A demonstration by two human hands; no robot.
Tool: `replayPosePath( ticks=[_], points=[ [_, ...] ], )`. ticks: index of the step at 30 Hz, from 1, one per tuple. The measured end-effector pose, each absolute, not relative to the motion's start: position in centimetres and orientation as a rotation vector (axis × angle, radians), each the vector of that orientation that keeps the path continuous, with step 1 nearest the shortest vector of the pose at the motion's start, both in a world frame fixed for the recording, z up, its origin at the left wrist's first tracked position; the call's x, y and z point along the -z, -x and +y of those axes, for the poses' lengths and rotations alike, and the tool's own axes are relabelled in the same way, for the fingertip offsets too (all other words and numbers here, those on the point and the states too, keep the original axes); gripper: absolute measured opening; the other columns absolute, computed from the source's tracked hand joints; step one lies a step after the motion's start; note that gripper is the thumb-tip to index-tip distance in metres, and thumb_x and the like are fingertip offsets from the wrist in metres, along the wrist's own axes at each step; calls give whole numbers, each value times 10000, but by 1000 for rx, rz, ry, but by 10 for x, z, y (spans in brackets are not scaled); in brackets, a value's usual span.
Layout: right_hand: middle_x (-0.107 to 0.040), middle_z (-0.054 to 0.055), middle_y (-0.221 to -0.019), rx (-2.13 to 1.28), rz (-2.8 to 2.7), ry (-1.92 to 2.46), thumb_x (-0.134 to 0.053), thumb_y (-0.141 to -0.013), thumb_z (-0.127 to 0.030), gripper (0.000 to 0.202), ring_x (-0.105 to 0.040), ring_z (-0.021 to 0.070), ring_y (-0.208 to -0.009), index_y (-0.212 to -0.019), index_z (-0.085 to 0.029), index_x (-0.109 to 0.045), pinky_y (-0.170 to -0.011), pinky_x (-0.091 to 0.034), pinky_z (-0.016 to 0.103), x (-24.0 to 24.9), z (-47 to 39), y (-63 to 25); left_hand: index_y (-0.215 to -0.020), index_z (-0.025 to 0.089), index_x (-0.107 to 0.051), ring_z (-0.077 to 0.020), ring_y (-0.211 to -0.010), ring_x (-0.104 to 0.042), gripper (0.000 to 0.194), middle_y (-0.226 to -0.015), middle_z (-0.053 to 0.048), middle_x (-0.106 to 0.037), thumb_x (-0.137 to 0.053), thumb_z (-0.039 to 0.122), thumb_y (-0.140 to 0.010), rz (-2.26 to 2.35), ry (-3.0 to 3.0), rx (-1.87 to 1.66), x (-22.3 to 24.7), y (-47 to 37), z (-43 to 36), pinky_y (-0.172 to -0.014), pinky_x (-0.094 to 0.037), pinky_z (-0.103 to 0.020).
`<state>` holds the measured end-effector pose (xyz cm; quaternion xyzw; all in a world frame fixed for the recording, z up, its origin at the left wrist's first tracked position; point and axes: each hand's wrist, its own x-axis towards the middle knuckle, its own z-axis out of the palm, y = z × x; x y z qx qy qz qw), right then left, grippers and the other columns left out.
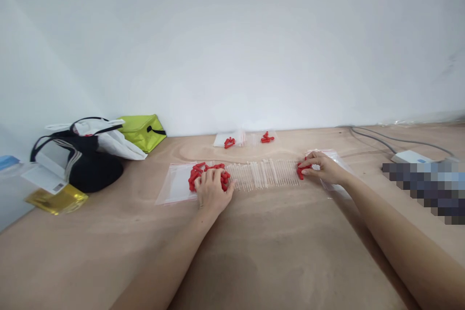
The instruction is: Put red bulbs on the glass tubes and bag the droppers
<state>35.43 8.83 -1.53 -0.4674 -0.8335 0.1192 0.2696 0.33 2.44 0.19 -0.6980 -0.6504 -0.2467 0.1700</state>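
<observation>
My left hand (pixel 211 188) lies over a pile of small red pieces (pixel 196 177), its fingers curled down among them and the fingertips hidden. These pieces are slim with knobbed ends; their exact kind is too small to tell. Under the pile is a clear zip bag (pixel 172 184). A row of thin, pale clear sticks or tubes (pixel 261 174) lies side by side between my hands. At the row's right end, my right hand (pixel 319 167) has thumb and fingers closed on red pieces (pixel 301 170). Another zip bag (pixel 337 160) is partly beneath that hand.
Farther back lie small bags with a few red pieces (pixel 229 143) and more red pieces (pixel 268 137). At left are a yellow-green bag (pixel 143 133), a black cap (pixel 96 172) and a bottle of yellow liquid (pixel 58 198). A white power strip (pixel 412 157) with grey cables sits right.
</observation>
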Motion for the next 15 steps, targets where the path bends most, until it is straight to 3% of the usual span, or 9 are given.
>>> replayPosePath(
  ticks=[6, 11, 15],
  points=[
    [-581, 57, -790, -238, -2199, 1214, -536, -741, -467, 280, -527, 197, -805, -665, -224, -654, -778, -387, 364, 13, 91, -350, -815, 197, -571, -267, -889, -473, 325, -871, -73, -555, -542, 504, -709, -1966, 1945, 617, -8, 6, 28, -760, -305, -381],
    [-606, 44, -707, -222, -1944, 1272, -479, -782, -441, 278, -526, 175, -696, -706, -198, -593, -671, -409, 318, 7, 86, -326, -862, 215, -600, -247, -935, -464, 237, -950, -64, -567, -554, 409, -735, -1812, 2098, 647, -13, 0, 36, -848, -252, -422],
    [-610, 46, -723, -204, -1713, 1302, -436, -814, -400, 253, -532, 157, -620, -803, -188, -573, -568, -426, 279, 13, 68, -282, -757, 221, -621, -239, -951, -459, 145, -951, -49, -576, -581, 356, -723, -1764, 2220, 623, -19, -19, 43, -884, -207, -462]
  ],
)
